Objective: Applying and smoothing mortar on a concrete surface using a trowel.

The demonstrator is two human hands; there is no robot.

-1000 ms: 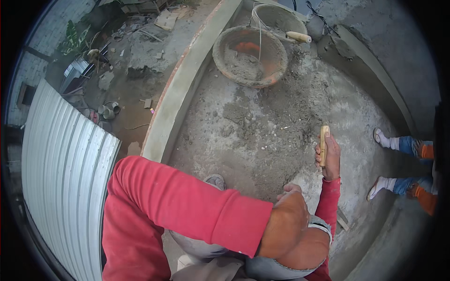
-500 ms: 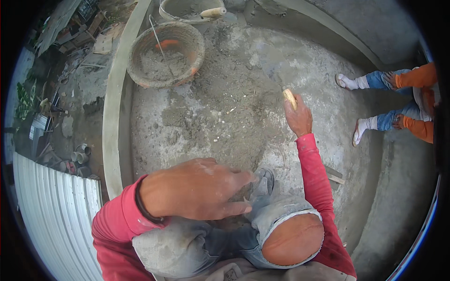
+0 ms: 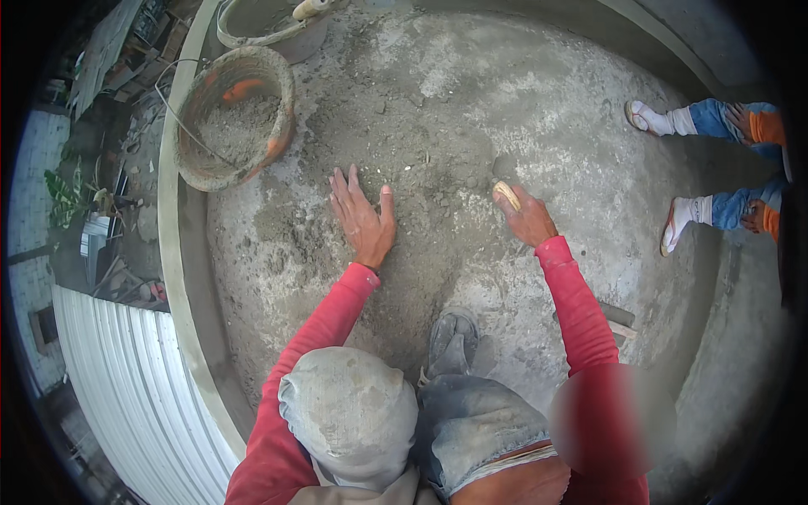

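Observation:
My left hand [image 3: 364, 220] is spread flat, palm down, over the loose grey mortar [image 3: 412, 139] on the floor; whether it touches the surface, I cannot tell. Nothing is in its fingers. To the right, my right hand [image 3: 530, 222] is closed around the pale wooden handle of a trowel [image 3: 507, 195]. The trowel's blade is hard to make out against the grey floor. Beyond my left hand, at the upper left, stands a mortar-crusted orange bucket [image 3: 286, 126] with a thin wire handle and grey mix inside.
A second bucket [image 3: 278, 38] stands behind the first, with a wooden-handled tool at its rim. A low concrete ledge [image 3: 172, 219] runs along the left, above corrugated metal sheeting [image 3: 135, 370]. At the right, another person's legs [image 3: 715, 118] show. A short board [image 3: 619, 320] lies by my right arm.
My left hand has reached from close to my body out over the mortar, and its fingers have spread. My right hand still grips the trowel. The view has shifted, moving the buckets leftward.

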